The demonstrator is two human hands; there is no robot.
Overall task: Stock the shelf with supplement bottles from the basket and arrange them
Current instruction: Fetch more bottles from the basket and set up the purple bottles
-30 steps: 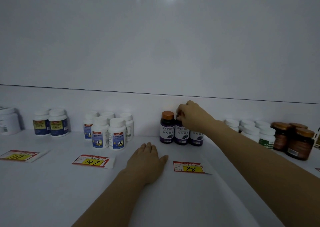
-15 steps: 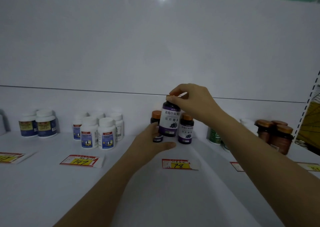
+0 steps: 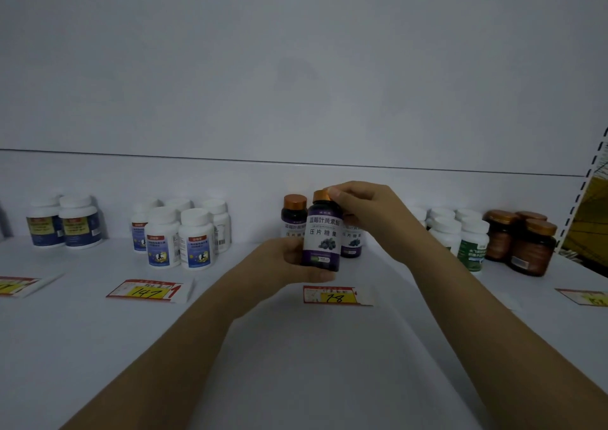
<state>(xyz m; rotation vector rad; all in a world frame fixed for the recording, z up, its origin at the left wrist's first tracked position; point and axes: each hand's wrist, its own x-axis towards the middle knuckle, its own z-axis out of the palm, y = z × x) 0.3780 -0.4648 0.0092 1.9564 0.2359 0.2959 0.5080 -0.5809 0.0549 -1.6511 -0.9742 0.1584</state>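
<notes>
A dark purple supplement bottle (image 3: 322, 236) with an orange cap is held upright above the white shelf (image 3: 296, 364), in front of the price tag marked 78 (image 3: 337, 296). My right hand (image 3: 365, 209) pinches its cap from above. My left hand (image 3: 286, 265) cups its base and lower side. Two matching purple bottles stand behind it, one to its left (image 3: 293, 214) and one to its right (image 3: 352, 240), partly hidden by the held bottle and my hands. The basket is out of view.
White bottles with blue labels stand at far left (image 3: 80, 221) and left of centre (image 3: 184, 237). White bottles with green labels (image 3: 470, 242) and brown jars (image 3: 529, 244) stand at right. A price tag marked 147 (image 3: 149, 290) lies near the front; the shelf upright (image 3: 589, 186) is at right.
My right hand lifted a purple bottle from the row by its cap and brought it forward. My left hand rose off the shelf and closed around the bottle's base.
</notes>
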